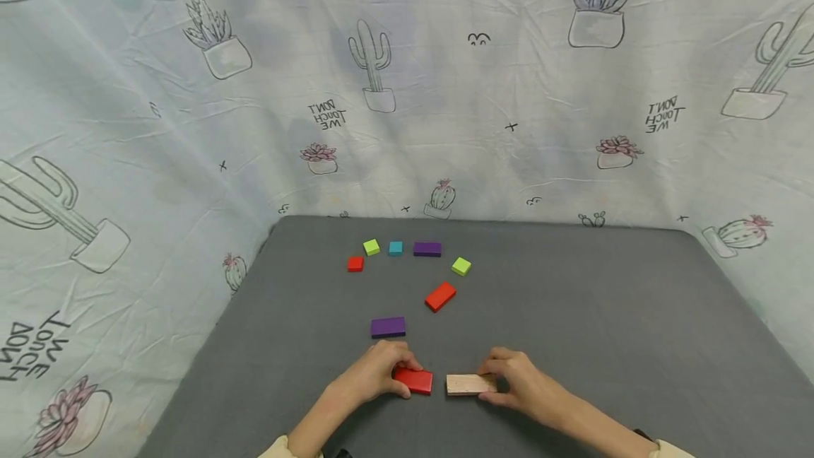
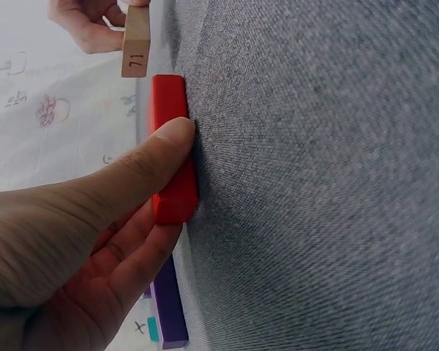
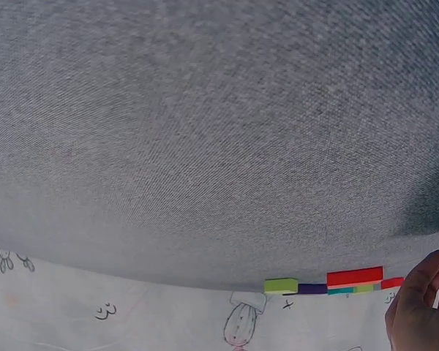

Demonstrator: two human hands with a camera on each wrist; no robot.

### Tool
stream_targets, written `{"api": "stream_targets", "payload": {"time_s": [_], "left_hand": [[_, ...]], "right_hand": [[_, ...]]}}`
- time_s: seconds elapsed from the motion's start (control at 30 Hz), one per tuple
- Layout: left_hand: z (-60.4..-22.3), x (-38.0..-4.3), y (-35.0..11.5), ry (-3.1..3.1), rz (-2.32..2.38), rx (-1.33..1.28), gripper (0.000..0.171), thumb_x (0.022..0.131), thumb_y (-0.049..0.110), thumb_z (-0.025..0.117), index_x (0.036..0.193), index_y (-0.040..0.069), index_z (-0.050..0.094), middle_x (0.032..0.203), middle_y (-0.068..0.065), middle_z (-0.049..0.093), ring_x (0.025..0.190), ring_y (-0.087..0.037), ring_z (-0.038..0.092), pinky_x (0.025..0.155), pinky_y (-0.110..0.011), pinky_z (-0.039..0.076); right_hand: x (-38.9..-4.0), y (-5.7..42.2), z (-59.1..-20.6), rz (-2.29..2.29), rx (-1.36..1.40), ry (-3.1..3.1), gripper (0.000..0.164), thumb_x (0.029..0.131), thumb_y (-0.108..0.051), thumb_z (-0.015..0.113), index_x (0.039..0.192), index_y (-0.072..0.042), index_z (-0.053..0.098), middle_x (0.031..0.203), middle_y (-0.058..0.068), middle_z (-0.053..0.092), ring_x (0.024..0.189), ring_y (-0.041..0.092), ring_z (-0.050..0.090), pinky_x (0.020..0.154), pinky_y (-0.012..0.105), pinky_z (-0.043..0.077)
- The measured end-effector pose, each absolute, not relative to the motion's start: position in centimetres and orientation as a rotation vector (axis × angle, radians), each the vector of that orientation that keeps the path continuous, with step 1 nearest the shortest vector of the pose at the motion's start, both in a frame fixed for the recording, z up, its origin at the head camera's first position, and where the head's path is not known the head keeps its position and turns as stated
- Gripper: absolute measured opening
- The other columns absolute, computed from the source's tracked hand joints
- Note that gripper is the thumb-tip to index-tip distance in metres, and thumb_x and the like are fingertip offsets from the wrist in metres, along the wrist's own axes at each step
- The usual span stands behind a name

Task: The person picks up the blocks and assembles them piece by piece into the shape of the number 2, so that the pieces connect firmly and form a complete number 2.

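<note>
My left hand point(image 1: 379, 373) pinches a red block point(image 1: 415, 380) low over the grey table, thumb along the near side and fingers on the far side. To its right, my right hand point(image 1: 524, 389) grips a plain wooden block point(image 1: 467, 384) by its right end. The two blocks lie end toward end with a small gap between them. In the left wrist view, digits show on the end face of the wooden block point(image 2: 135, 62). The right wrist view catches only part of the right hand point(image 3: 417, 314), with its block nearly cut off.
Just beyond the left hand is a purple block point(image 1: 388, 327). Farther back lie another red block point(image 1: 440, 297), a second purple block point(image 1: 427, 249), green cubes point(image 1: 461, 266) point(image 1: 372, 247), a blue cube point(image 1: 396, 248) and a small red piece point(image 1: 355, 264). A cactus-print cloth point(image 1: 445, 90) hangs behind.
</note>
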State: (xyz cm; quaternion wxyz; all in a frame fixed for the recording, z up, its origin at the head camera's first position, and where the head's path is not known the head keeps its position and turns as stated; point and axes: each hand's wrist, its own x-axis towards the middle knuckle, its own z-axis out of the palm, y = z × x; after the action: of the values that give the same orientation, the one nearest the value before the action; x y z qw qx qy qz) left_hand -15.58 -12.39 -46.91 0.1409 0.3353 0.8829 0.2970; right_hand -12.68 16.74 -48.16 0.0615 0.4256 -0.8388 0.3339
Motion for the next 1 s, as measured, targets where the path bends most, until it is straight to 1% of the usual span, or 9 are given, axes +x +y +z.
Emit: {"api": "stream_targets", "payload": {"time_s": [0.3, 0.77, 1.0], "left_hand": [[-46.8, -15.6, -12.3, 2.539, 0.858, 0.952, 0.034, 0.066, 0.013, 0.087, 0.098, 0.011, 0.075, 0.088, 0.009, 0.063, 0.079, 0.0, 0.052, 0.07, -0.018, 0.046], [-46.8, -15.7, -12.3, 2.537, 0.846, 0.943, 0.034, 0.066, 0.014, 0.087, 0.098, 0.011, 0.075, 0.088, 0.01, 0.062, 0.078, 0.001, 0.052, 0.069, -0.018, 0.046], [-46.8, -15.5, -12.2, 2.553, 0.839, 0.943, 0.034, 0.065, 0.014, 0.087, 0.096, 0.011, 0.075, 0.087, 0.009, 0.062, 0.078, 0.0, 0.052, 0.07, -0.018, 0.046]], "right_hand": [[-13.0, 16.2, -48.0, 0.987, 1.234, -2.642, 0.02, 0.078, -0.014, 0.08, 0.093, -0.005, 0.071, 0.087, -0.003, 0.061, 0.076, 0.0, 0.052, 0.061, 0.019, 0.049], [-13.0, 15.0, -48.2, 1.003, 1.245, -2.737, 0.018, 0.078, -0.013, 0.08, 0.092, -0.006, 0.072, 0.087, -0.005, 0.061, 0.076, -0.001, 0.051, 0.063, 0.017, 0.048], [-13.3, 14.4, -48.2, 0.973, 1.247, -2.821, 0.018, 0.079, -0.018, 0.079, 0.093, -0.009, 0.072, 0.088, -0.006, 0.061, 0.077, -0.001, 0.051, 0.064, 0.019, 0.048]]}}
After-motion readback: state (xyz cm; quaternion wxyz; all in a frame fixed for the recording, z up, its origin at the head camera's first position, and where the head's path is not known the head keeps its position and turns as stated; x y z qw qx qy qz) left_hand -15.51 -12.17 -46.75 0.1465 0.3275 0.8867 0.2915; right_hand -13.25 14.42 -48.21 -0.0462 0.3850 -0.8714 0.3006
